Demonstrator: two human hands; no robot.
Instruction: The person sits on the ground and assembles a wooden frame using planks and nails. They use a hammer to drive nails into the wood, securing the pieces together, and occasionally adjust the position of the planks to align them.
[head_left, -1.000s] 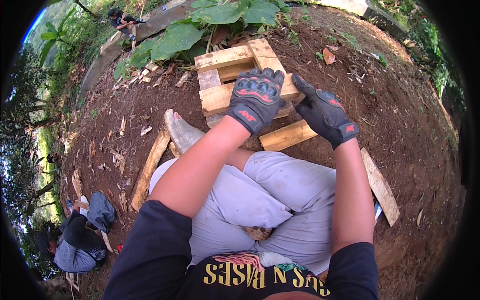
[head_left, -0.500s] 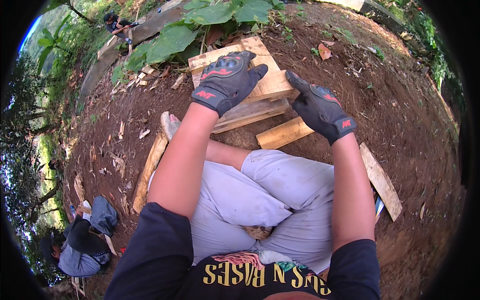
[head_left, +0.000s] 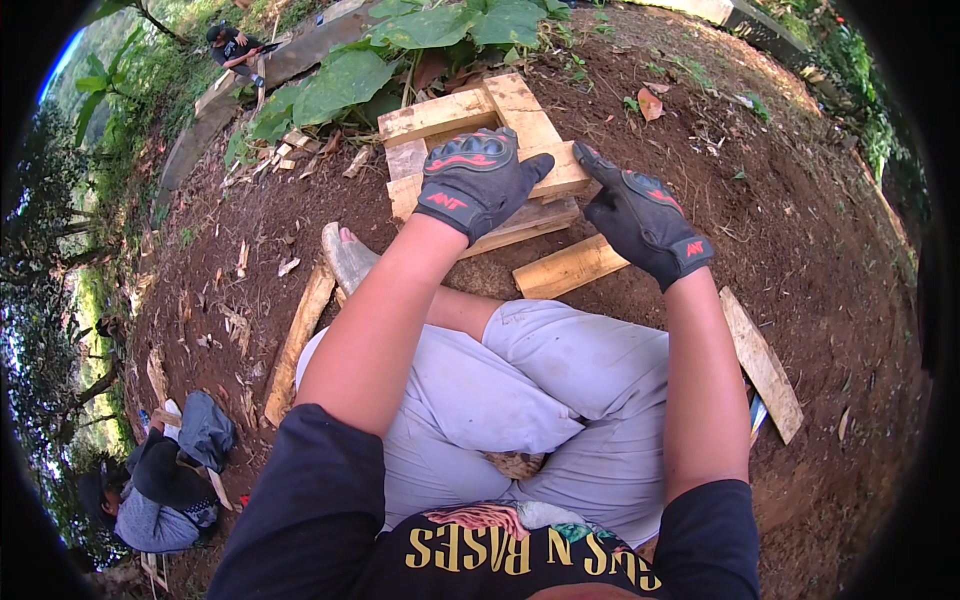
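Observation:
A square frame of pale wooden boards [head_left: 513,103] sits on a stack of planks. My left hand [head_left: 473,180], in a black glove with a hard knuckle guard, lies over the near board [head_left: 563,168]. Its fingers curl over the far side, mostly hidden by the knuckles, and the thumb stretches right along the wood. At that board's right end is my gloved right hand [head_left: 635,215]. Its index finger points up toward the corner and its thumb is apart below; the other fingers are largely hidden.
A short wood block [head_left: 568,267] lies before the stack. Longer planks lie by my left leg [head_left: 300,345] and right knee [head_left: 760,362]. Large leaves [head_left: 340,90] hang behind the frame. One person [head_left: 235,52] sits far left; another [head_left: 165,490] is at lower left.
My left hand has moved right and slightly nearer along the frame, uncovering its left side and inner opening. The right hand has stayed nearly still at the board's end.

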